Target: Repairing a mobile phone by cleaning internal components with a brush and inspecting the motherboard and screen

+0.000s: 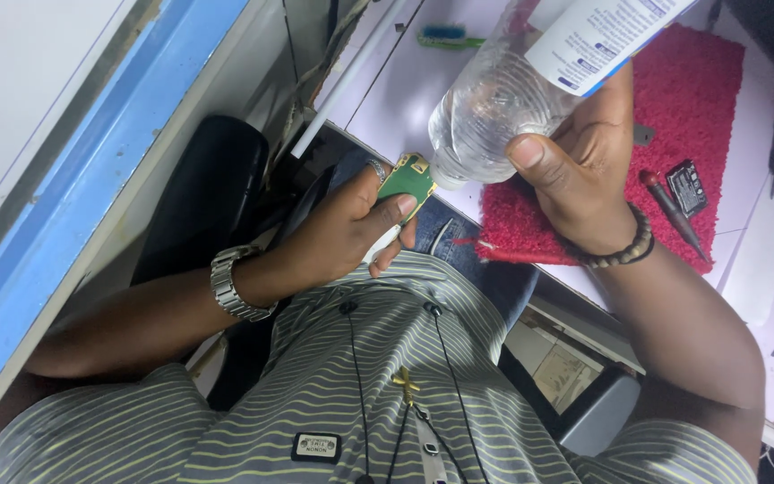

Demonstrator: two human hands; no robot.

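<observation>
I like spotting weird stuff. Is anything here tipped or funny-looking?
Yes: the clear plastic bottle in the right hand is tipped mouth-down onto the small green circuit board the left hand holds.

In front of me the pale tabletop (387, 90) carries a red fuzzy mat (692, 99) that reaches to its near edge. On the mat lie a small black battery (687, 186) and, just beside it, a dark screwdriver with a red tip (674, 213). Off the mat, toward the far side, a green and blue brush (448, 38) rests on the bare surface, and a white rod (351, 76) lies slanted along the tabletop's edge.
</observation>
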